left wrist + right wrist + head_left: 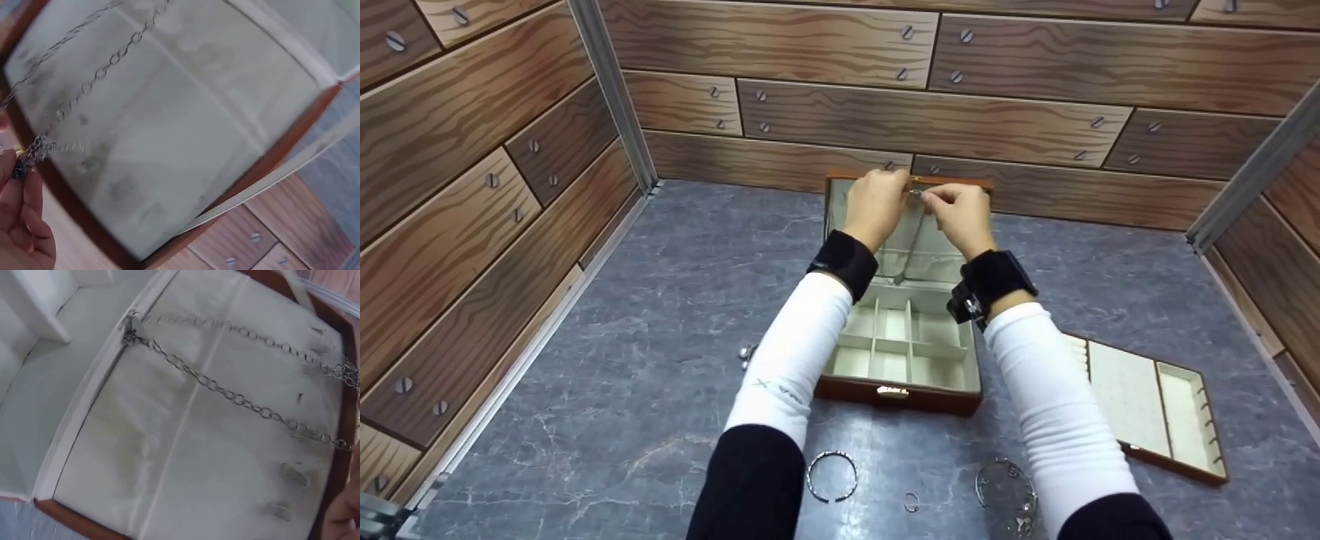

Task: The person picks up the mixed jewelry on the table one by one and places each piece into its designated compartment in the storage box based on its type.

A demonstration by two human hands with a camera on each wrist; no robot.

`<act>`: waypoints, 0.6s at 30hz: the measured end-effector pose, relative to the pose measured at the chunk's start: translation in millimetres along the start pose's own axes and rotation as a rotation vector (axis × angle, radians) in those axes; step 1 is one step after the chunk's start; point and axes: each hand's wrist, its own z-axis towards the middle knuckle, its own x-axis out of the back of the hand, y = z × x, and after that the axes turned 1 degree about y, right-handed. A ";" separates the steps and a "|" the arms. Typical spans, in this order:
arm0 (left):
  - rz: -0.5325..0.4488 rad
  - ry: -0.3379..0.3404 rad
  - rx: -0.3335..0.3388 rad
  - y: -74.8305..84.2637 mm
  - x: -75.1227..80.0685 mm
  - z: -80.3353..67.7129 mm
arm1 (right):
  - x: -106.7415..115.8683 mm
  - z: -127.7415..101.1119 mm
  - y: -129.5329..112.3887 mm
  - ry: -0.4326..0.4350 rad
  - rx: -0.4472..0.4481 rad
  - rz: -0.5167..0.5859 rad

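On the white sleeve (795,345) of the person's left arm, a short dark lettering (786,391) is printed. In the head view, a letter X (763,383) can be read at one end of it; the remaining characters are too small and unclear to be read with certainty.

The chain necklace (239,399) is silver-coloured metal, its links lightly shiny. The jewelry box (934,403) has a smooth brown outside with a soft sheen and a glossy gold-toned metal clasp (893,391); the lid lining (185,152) looks like pale, matt cloth, slightly rumpled. The open bangle (833,453) is polished metal. The grey surface (622,375) looks smooth, marble-patterned and faintly glossy; the wall panels (840,105) carry a wood-grain look. The white sleeves (795,337) are stretchy, matt cloth.
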 end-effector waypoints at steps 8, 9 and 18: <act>0.138 0.107 0.085 9.5 -20.1 0.3 | -14.1 0.4 5.4 0.086 0.074 -0.328; 0.148 0.110 0.092 9.8 -21.8 1.0 | -15.2 0.4 5.1 0.087 0.062 -0.354; 0.181 0.105 0.128 8.5 -36.7 1.0 | -26.6 -1.1 3.5 0.094 0.032 -0.498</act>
